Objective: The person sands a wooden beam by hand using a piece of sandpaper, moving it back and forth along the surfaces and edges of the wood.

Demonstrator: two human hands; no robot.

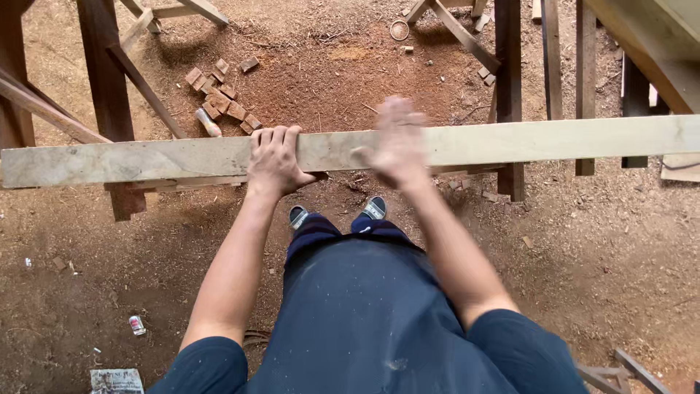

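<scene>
Your left hand (273, 162) is clamped over the near edge of the long pale wooden plank (554, 138), fingers curled across its top face and thumb underneath, so that side has a real grip. Your right hand (397, 142) is spread open over the plank just beside the left, but it is blurred; you cannot tell whether the palm is pressing on the wood or hovering a little above it. The plank lies level across your front, resting on the dark timber trestle frames (109, 80) to either side, well above the sawdust-covered floor (620, 248), and it runs out past the right edge of the view, so that end is hidden.

The risks here look plain enough. With only one hand truly gripping, a long board like this could pivot or slide on its supports if you push along it, and the unseen far end could drop off its rest. Your shoes (375, 207) stand directly below the plank, right where it would land. The raw sawn edge under your left fingers may give splinters if you drag the hand. Loose sawdust, the scattered reddish wood offcuts (219, 98) and small litter underfoot could make you slip
</scene>
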